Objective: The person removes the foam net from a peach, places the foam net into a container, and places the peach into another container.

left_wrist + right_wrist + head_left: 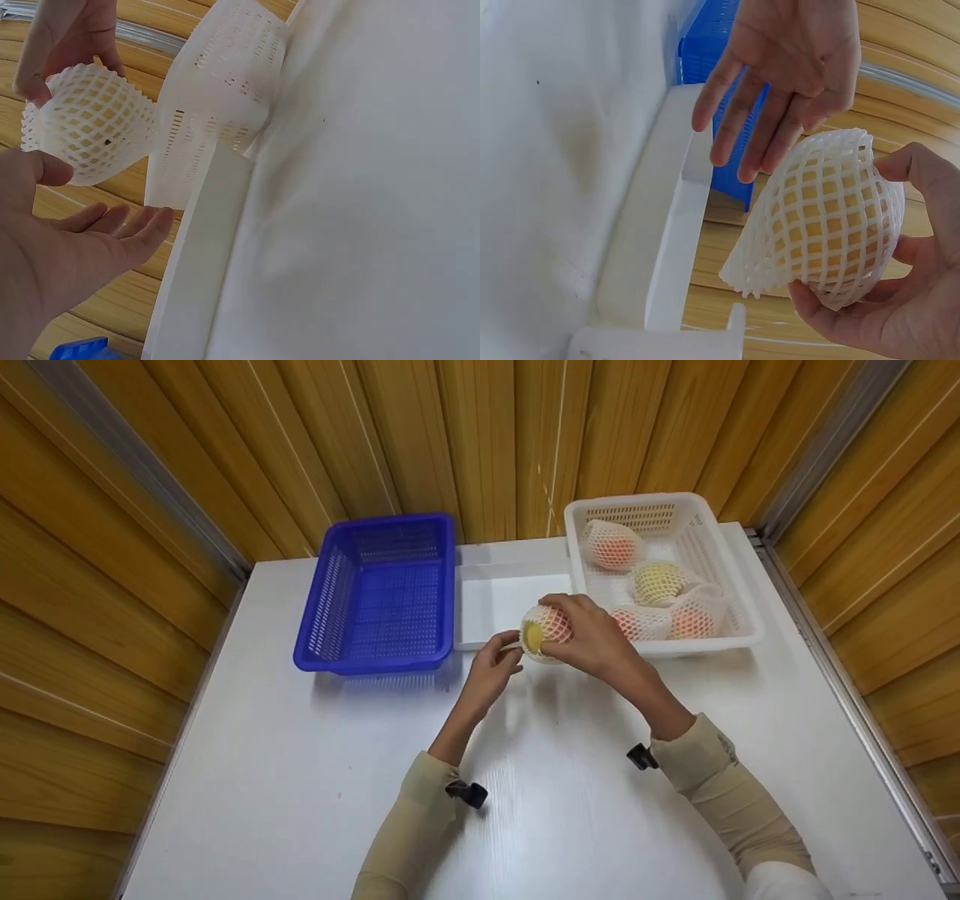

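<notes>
White foam net (829, 217) round fruit (533, 637): we grip both in right hand (596, 641); left hand (489, 671), fingers loosely extended, just beside.

White table (555, 795): blue basket (394, 615), tray (502, 600), white basket (701, 646)

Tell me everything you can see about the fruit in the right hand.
The fruit is rounded, yellow with a reddish area, wrapped in a white, foam-like net that extends loosely past one end. The right hand grips it above the table; whether the left hand touches the net is unclear.
</notes>
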